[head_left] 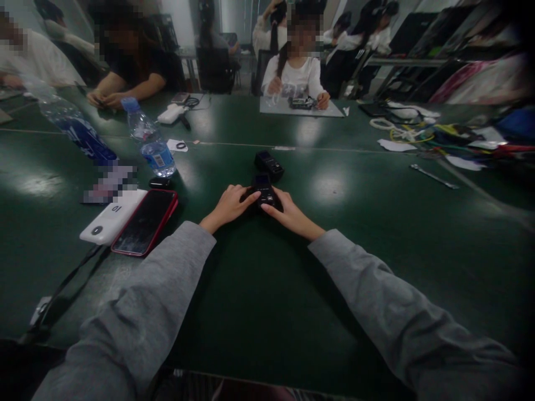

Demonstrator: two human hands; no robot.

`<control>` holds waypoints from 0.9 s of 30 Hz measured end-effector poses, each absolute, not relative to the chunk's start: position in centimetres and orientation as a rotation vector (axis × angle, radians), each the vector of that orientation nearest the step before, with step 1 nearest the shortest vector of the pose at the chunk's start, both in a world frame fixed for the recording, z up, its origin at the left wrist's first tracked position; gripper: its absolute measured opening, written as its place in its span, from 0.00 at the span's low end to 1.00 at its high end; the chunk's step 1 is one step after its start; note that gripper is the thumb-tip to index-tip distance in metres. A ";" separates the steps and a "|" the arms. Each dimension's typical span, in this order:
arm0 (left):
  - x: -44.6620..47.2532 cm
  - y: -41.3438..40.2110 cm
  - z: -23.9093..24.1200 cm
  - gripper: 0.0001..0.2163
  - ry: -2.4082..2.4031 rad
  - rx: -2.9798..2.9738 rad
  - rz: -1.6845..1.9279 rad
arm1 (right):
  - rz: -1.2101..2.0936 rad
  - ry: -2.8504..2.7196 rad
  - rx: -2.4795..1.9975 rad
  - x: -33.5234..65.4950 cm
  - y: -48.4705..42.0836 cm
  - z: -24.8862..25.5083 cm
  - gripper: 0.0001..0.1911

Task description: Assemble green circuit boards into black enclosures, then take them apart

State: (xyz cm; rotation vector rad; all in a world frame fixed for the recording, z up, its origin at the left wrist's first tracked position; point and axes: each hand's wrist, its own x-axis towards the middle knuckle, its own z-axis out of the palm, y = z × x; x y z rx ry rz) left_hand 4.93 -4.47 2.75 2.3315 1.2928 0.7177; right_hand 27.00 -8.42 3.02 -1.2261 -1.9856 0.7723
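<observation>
My left hand and my right hand are closed around a small black handheld device with a dark screen and buttons. Both thumbs rest on its front, near the buttons, while my other fingers go behind its sides and are partly hidden. Just beyond it, a second black device of similar look lies on the green table. From here I cannot tell exactly what kind of devices they are.
To the left lie a red-edged phone, a white power bank and two plastic bottles, the nearer one blue-capped. A wrench and tangled cables lie at right. Across the table, a person sits behind a grey board.
</observation>
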 end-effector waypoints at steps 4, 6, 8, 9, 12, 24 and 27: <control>4.9 -4.4 2.6 0.35 1.297 2.336 0.692 | 0.752 -2.017 -1.230 26.8 -8.6 3.0 0.51; 4.9 -4.4 2.5 0.34 1.302 2.347 0.681 | 0.738 -2.027 -1.224 26.7 -8.5 2.9 0.51; 4.9 -4.3 2.4 0.35 1.309 2.358 0.679 | 0.722 -2.026 -1.227 26.7 -8.4 2.7 0.52; 5.0 -4.3 2.4 0.35 1.312 2.360 0.678 | 0.720 -2.023 -1.232 26.8 -8.4 2.7 0.52; 5.0 -4.4 2.4 0.34 1.322 2.357 0.679 | 0.723 -2.017 -1.238 26.8 -8.3 2.6 0.51; 4.8 -4.7 2.8 0.35 1.325 2.318 0.677 | 0.759 -2.004 -1.213 26.9 -8.4 2.6 0.49; 4.8 -4.6 2.7 0.35 1.310 2.332 0.702 | 0.745 -1.998 -1.208 27.0 -8.3 2.5 0.49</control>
